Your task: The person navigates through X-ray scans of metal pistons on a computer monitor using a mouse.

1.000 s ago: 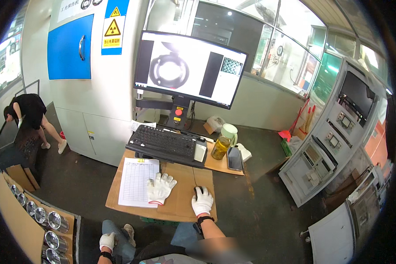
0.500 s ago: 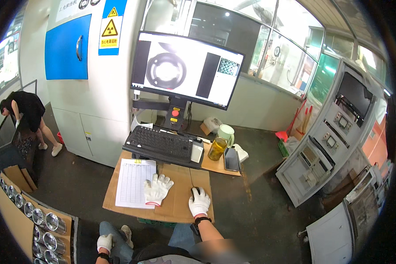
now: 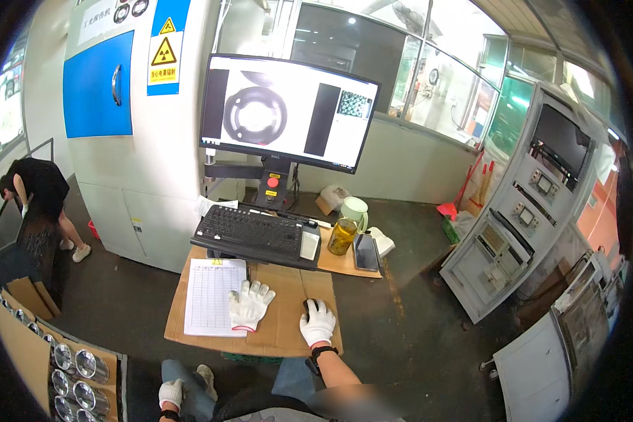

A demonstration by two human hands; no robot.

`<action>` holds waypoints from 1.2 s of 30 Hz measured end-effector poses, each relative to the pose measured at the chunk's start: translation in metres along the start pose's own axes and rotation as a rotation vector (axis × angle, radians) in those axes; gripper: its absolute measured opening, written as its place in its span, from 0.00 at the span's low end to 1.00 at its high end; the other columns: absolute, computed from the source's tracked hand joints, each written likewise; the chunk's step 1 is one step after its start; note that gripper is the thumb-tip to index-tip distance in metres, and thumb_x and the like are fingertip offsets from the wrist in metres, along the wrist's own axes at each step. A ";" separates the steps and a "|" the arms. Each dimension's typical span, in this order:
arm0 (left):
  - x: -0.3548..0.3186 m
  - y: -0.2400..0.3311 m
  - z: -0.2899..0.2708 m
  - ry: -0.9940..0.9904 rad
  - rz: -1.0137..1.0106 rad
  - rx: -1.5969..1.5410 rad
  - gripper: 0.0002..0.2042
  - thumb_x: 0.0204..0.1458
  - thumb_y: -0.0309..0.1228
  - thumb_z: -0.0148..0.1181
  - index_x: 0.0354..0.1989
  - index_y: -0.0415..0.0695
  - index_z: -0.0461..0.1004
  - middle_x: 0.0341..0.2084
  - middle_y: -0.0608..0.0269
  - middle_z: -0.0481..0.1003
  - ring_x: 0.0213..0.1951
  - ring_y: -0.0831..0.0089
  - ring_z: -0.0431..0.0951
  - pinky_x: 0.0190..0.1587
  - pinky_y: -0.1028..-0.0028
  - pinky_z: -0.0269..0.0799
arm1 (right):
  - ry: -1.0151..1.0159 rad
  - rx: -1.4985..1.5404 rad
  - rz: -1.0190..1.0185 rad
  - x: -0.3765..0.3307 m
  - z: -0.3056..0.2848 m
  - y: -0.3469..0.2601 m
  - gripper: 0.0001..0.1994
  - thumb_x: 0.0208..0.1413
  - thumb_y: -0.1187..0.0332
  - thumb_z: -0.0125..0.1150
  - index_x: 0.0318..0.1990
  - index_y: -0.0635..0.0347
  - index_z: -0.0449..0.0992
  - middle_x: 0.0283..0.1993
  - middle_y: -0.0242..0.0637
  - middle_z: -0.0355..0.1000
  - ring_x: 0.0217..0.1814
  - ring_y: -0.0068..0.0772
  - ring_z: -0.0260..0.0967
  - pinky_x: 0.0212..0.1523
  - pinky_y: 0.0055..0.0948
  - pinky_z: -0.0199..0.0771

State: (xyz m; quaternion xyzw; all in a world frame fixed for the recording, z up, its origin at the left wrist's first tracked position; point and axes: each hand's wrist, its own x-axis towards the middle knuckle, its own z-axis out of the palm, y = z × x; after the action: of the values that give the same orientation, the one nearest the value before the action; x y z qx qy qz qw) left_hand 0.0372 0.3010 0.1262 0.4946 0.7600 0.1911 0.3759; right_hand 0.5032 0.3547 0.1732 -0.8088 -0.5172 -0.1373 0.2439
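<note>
My right hand (image 3: 318, 325), in a white knit glove, rests on a black computer mouse (image 3: 309, 306) at the right of a cardboard-topped table (image 3: 281, 330). Its fingers lie over the mouse. At the lower left my left hand (image 3: 170, 394), also gloved, lies on my left thigh; its fingertips are too hidden to judge. A loose white glove (image 3: 250, 306) lies partly over a printed form (image 3: 207, 299) on a clipboard. Behind them sits a black keyboard (image 3: 250, 232). Above it, a monitor (image 3: 330, 116) shows a grey X-ray-like image of a ring-shaped part.
Beside the keyboard are a jar of yellowish liquid (image 3: 342, 237), a pale green mug (image 3: 354, 209) and a phone (image 3: 365, 252). Shiny metal cylinders (image 3: 90, 364) fill a carton at lower left. A person (image 3: 39, 186) bends near a large cabinet (image 3: 137, 211). A grey console (image 3: 496, 246) stands right.
The whole view has shifted slightly. Light patches around the ring on the monitor look different. My right hand stays on the mouse and my left on my thigh.
</note>
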 end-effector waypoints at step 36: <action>0.052 -0.081 0.022 -0.022 0.308 0.494 0.19 0.64 0.43 0.40 0.35 0.47 0.77 0.28 0.43 0.77 0.31 0.46 0.77 0.33 0.51 0.71 | 0.044 0.002 -0.047 -0.001 0.003 0.001 0.21 0.46 0.61 0.60 0.52 0.44 0.73 0.55 0.38 0.68 0.44 0.50 0.70 0.45 0.49 0.72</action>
State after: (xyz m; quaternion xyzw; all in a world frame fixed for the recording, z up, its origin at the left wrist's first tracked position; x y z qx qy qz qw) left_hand -0.0075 0.3104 0.0386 0.6828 0.6953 0.0498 0.2188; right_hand 0.5040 0.3553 0.1699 -0.7930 -0.5307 -0.1599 0.2527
